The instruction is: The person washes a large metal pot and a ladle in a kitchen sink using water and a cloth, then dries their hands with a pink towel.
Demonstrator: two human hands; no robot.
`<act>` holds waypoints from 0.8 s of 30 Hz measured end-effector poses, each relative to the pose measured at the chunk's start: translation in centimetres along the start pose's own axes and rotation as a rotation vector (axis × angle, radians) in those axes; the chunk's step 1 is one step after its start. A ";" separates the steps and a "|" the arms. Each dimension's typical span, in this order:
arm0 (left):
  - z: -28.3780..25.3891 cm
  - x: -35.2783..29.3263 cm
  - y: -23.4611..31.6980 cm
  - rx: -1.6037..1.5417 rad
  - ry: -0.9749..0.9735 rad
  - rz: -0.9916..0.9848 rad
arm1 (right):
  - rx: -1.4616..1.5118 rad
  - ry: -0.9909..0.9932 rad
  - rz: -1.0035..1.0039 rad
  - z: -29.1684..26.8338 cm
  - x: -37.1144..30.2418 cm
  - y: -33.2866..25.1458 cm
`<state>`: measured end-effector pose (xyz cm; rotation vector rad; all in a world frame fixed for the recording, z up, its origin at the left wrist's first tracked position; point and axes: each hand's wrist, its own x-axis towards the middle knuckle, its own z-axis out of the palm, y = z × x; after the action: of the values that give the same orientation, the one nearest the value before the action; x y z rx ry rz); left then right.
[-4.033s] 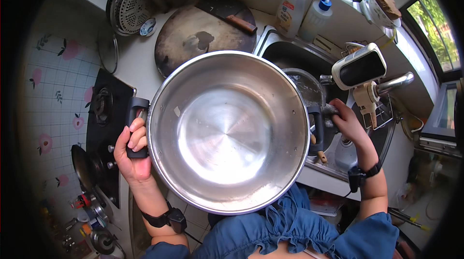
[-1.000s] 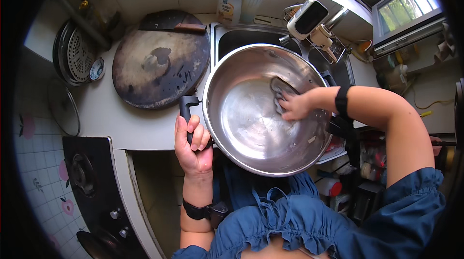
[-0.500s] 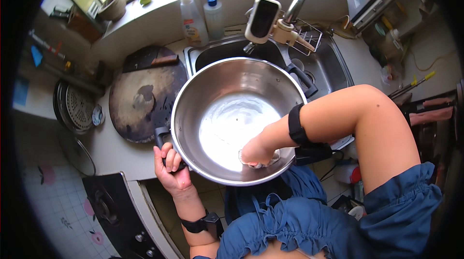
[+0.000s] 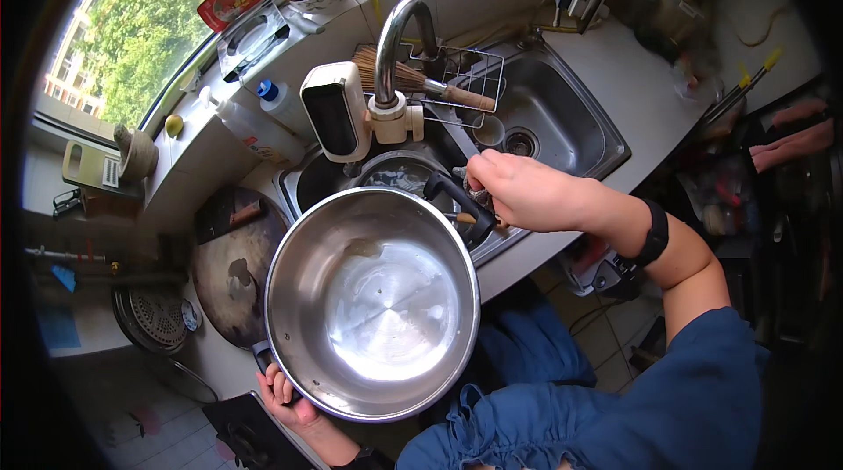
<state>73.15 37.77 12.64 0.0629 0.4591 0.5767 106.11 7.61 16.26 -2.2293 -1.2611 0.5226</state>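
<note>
The wide steel pot (image 4: 303, 316) sits between the person's body and the sink (image 4: 575, 135), mouth facing up; whether its base rests on anything is hidden. The left hand (image 4: 288, 401) has its fingers curled closed round one black handle (image 4: 262, 352); the right hand's (image 4: 537, 192) fingers are pinched closed on a grey scrubber (image 4: 460, 173) beside the opposite handle (image 4: 479, 217), contact unclear. Good handling likely calls for a firm left grip against tipping, the scrubber pressed flat and even strokes along the metal.
</note>
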 end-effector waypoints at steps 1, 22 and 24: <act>-0.3 0.0 0.2 0.044 -0.005 -0.003 | 0.038 -0.025 0.063 1.0 0.3 1.6; -0.3 -1.9 -2.2 0.384 0.345 0.322 | -0.304 -0.860 0.086 22.0 16.6 16.3; -0.1 -1.6 -2.3 0.349 0.307 0.298 | -0.128 -0.776 0.111 21.5 16.8 16.4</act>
<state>73.03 34.99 12.76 0.3849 0.8558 0.7985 113.22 20.46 -11.90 -2.2820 -1.5539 1.4880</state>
